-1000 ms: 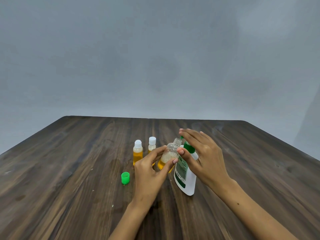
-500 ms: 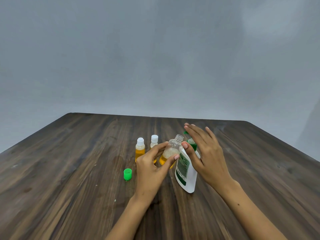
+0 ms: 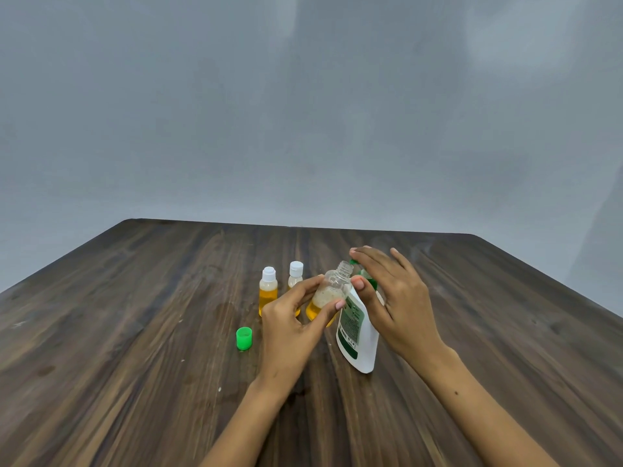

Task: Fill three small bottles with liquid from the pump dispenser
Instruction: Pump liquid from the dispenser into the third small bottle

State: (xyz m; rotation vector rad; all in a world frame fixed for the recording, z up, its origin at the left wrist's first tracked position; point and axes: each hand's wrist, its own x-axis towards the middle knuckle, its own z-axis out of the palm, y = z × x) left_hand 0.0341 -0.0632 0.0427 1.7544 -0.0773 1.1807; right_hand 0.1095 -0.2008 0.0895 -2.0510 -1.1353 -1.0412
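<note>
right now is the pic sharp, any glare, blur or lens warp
Head view: soft, even light, no hard shadows or glare on the table; wide-angle lens splays its edges outward; open bottle, left hand and right hand look fairly sharp, without motion smear.

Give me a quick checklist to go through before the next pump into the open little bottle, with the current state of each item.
1. Open bottle gripped by the left hand: ok, fingers and thumb curl round it.
2. Its cap is off: ok, the threaded neck is bare.
3. Room left inside: ok, yellow liquid with foam fills only the lower part.
4. Neck under the pump spout: cannot tell, the right hand hides the spout.
5. Right hand on the pump dispenser head: ok, fingers lie over the green top.
6. Other two small bottles capped: ok, both wear white caps; the green cap lies loose on the table.
</note>
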